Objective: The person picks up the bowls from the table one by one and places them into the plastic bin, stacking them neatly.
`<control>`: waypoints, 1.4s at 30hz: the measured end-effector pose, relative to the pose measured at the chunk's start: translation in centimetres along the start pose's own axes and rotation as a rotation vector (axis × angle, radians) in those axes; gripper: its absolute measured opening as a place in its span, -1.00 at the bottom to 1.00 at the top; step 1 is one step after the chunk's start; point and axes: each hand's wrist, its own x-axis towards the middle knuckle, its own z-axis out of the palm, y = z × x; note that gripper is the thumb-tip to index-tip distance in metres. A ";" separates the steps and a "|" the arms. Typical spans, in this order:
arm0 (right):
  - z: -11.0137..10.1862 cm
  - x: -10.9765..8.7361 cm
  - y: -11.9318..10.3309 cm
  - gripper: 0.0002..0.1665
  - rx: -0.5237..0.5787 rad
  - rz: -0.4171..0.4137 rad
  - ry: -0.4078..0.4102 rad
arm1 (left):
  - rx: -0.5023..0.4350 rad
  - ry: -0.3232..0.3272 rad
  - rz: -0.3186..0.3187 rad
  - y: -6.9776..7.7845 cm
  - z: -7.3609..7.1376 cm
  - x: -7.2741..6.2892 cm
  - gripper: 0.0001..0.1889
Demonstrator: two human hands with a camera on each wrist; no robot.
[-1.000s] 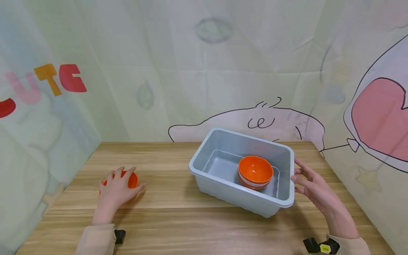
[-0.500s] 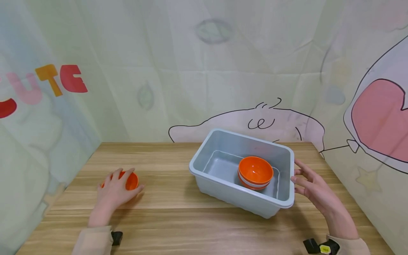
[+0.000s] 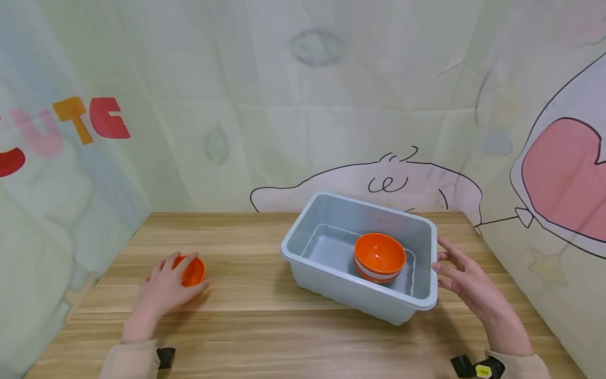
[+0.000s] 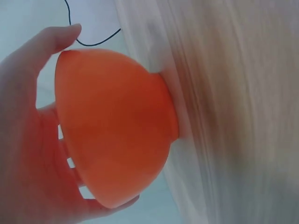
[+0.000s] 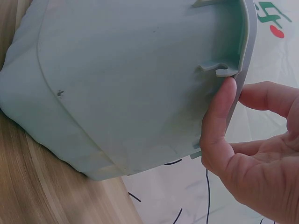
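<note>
On the table's left side, my left hand (image 3: 163, 287) reaches over a small orange bowl (image 3: 193, 271), its fingers spread across the opening. In the left wrist view the upright bowl (image 4: 117, 126) has thumb and fingers at opposite sides of its rim; the thumb's tip sticks out past the rim. My right hand (image 3: 466, 281) is at the right end of a grey-blue plastic bin (image 3: 345, 284). In the right wrist view it pinches the bin's rim (image 5: 245, 60) from above and below. Inside the bin stands a stack of orange and white bowls (image 3: 380, 255).
The wooden table (image 3: 246, 337) ends at a printed fabric backdrop (image 3: 218, 95) at the back and sides. The bin stands angled at the table's right half, near the back. Bare wood lies between the orange bowl and the bin.
My left hand has shifted slightly left and toward me over the orange bowl, showing more of the bowl's inside. The right hand and the bin hold their places.
</note>
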 end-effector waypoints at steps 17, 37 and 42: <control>0.0 0.1 0.1 -0.11 0.008 0.000 -0.002 | 0.009 -0.007 0.045 -0.6 -0.4 0.1 -0.13; 0.1 0.1 -0.1 -0.10 -0.037 0.033 0.024 | 0.025 0.048 0.104 1.1 -0.3 0.6 -0.24; 0.2 0.0 -0.1 -0.10 -0.038 0.027 0.023 | 0.040 0.071 0.138 1.7 0.0 0.6 -0.24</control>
